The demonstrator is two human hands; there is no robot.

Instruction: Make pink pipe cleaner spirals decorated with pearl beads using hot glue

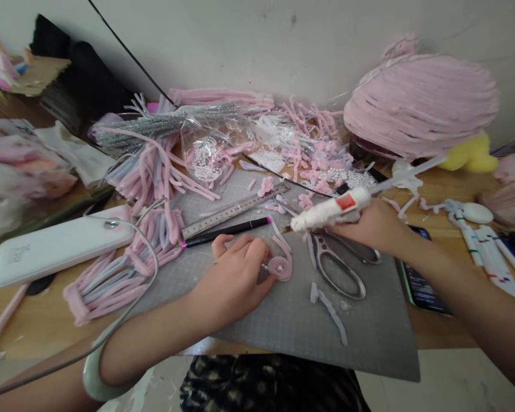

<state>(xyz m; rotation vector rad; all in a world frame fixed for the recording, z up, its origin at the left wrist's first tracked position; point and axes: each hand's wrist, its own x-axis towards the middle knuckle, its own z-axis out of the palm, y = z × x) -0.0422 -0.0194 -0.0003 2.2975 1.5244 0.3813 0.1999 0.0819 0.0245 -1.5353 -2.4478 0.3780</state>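
Observation:
Between the thumb and fingers of my left hand [236,277] is a coiled pink pipe cleaner [280,268], its loose tail pointing up and away. My right hand [369,226] is wrapped round a white hot glue gun [326,212], with a long clear glue stick [412,174] sticking out of its back. The gun's nozzle points left, a little above and beyond the coil. Silver-handled scissors [341,274] lie on the grey cutting mat [274,320] under and near the glue gun. A short pale grey pipe cleaner piece [332,315] lies closer to me.
A steel ruler [232,212] and a black marker [227,232] lie beyond my left hand. Bundled pink and grey pipe cleaners [111,280] and a white power bank [64,246] are at left. A phone [424,286] lies right; a large pink bundle [424,103] stands behind.

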